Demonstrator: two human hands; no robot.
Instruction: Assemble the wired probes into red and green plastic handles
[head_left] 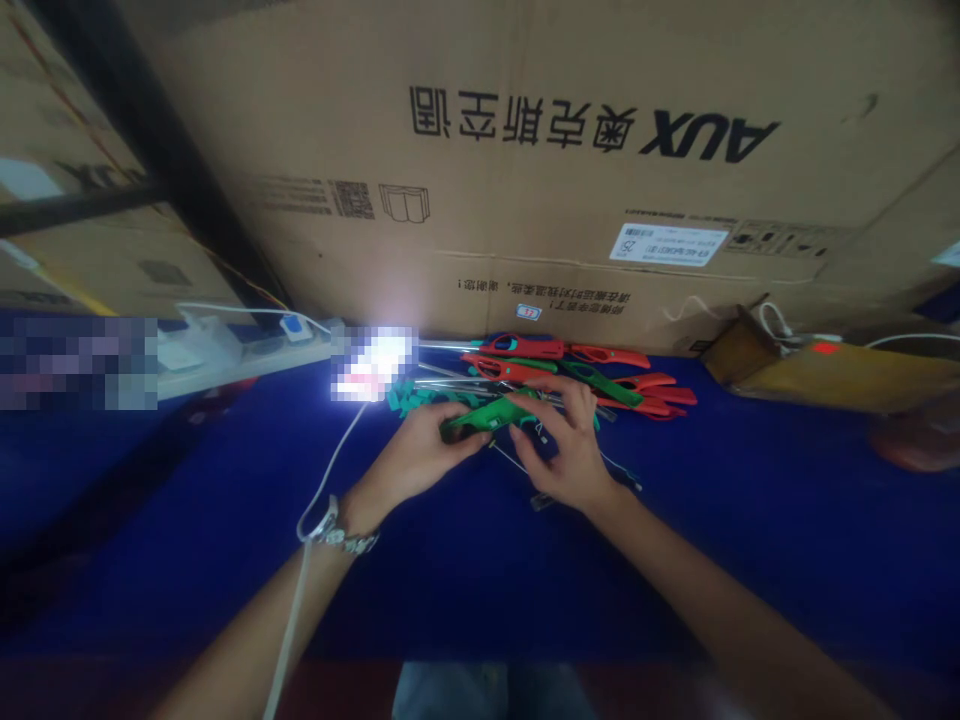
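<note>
My left hand point(420, 450) grips one end of a green long-nosed lighter handle point(493, 414) between thumb and fingers. On its other end, the fingers and thumb of my right hand point(570, 450) close around the handle, hiding part of it. Just beyond lie several red lighters point(525, 347) and another green one point(604, 384), some with thin metal tubes point(450, 384). Small teal-green pieces point(411, 402) are heaped behind my left hand. Thin wires or rods point(510, 458) lie beneath my right hand; their kind is unclear.
A blue cloth point(450, 580) covers the table. Behind it stands a large cardboard box point(360, 120). A bright, blurred-out screen or lamp point(379, 362) and a power strip point(262, 355) are at left. A white cable point(304, 580) crosses my left wrist. An open brown carton point(795, 375) sits right.
</note>
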